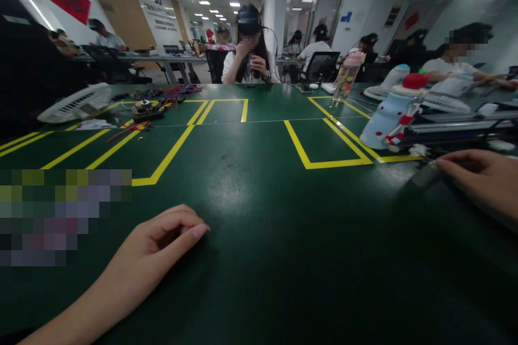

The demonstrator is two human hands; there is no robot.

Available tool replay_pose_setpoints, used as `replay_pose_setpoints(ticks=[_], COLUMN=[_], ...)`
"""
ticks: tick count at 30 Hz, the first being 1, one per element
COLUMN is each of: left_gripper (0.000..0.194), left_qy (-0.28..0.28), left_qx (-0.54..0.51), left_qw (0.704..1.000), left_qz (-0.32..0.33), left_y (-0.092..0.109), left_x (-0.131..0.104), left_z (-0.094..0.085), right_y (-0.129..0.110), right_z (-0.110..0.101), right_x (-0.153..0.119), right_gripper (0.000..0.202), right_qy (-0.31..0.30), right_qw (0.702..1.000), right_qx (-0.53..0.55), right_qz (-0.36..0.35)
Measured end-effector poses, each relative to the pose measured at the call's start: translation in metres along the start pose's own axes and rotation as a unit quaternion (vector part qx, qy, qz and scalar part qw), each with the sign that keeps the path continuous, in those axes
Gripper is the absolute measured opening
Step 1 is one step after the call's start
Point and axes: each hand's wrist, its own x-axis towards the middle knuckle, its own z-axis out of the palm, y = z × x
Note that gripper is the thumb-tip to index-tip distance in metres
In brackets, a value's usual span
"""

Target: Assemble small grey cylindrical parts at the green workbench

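My left hand [172, 237] rests on the dark green table [259, 259] at the lower left. Its fingers curl in against the thumb, and the hollow between them shows nothing held. At the right edge, my right hand [477, 172] has thumb and fingers pinched together just above the table. A blurred, greyish see-through thing [424, 173] extends from its fingertips; its kind is not clear. Nearest beyond this hand is a light blue bottle [380, 118] with a red top and red dots, standing upright beside a crumpled white tissue [418, 150].
Yellow tape [174, 153] marks boxes on the table. Tangled wires [174, 96] and a white fan [76, 105] lie at the back left. A clear bottle [347, 76] and metal rails [457, 128] are at the right. Across sits a person [249, 59] in a headset.
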Motion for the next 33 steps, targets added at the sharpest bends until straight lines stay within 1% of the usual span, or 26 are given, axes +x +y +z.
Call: replay_pose_setpoints(ticks=[4,7,10,14,18,20,22,24,26,27,29,31,33], left_gripper=[0.036,0.036,0.035,0.035,0.036,0.036,0.034,0.032,0.031,0.031,0.032,0.033,0.034], left_qy=[-0.004,0.006,0.012,0.013,0.012,0.016,0.025,0.034,0.033,0.026,0.009,0.005,0.012], left_qx=[0.001,0.002,0.002,-0.004,-0.010,-0.015,-0.024,-0.032,-0.033,-0.029,-0.018,-0.013,-0.015], left_qw=[1.000,1.000,1.000,1.000,1.000,1.000,0.999,0.998,0.998,0.999,1.000,1.000,1.000], left_qz=[-0.001,0.001,0.000,-0.001,-0.004,-0.012,-0.025,-0.034,-0.030,-0.025,-0.016,-0.015,-0.021], left_y=[0.001,0.003,0.003,0.000,-0.001,0.002,0.005,0.008,0.009,0.008,0.006,0.004,0.004], left_x=[0.001,0.002,0.001,0.002,0.002,0.000,-0.002,-0.003,-0.003,-0.003,-0.002,-0.001,-0.002], left_z=[-0.002,-0.003,-0.003,-0.003,-0.003,-0.003,-0.002,-0.002,-0.002,-0.003,-0.004,-0.005,-0.005], right_y=[0.004,0.010,0.014,0.013,0.009,0.008,0.008,0.009,0.008,0.007,0.001,-0.006,-0.012], right_z=[0.002,0.002,0.002,0.001,0.002,0.002,-0.001,-0.003,-0.006,-0.007,-0.008,-0.008,-0.008], right_x=[0.002,0.006,0.009,0.010,0.007,0.006,0.006,0.005,0.003,0.002,-0.004,-0.009,-0.012], right_gripper=[0.054,0.047,0.042,0.043,0.052,0.052,0.051,0.044,0.038,0.038,0.046,0.052,0.050], right_qy=[0.020,0.018,0.005,-0.016,0.030,0.032,0.016,-0.002,-0.013,-0.020,-0.028,-0.025,-0.012], right_qw=[1.000,0.999,1.000,0.998,0.995,0.995,0.997,0.997,0.996,0.994,0.993,0.994,0.996], right_qx=[-0.002,-0.004,0.004,0.020,0.040,0.040,0.041,0.060,0.089,0.103,0.117,0.101,0.079], right_qz=[0.010,0.026,0.022,0.060,0.084,0.081,0.066,0.049,0.026,0.019,0.021,0.036,0.038])
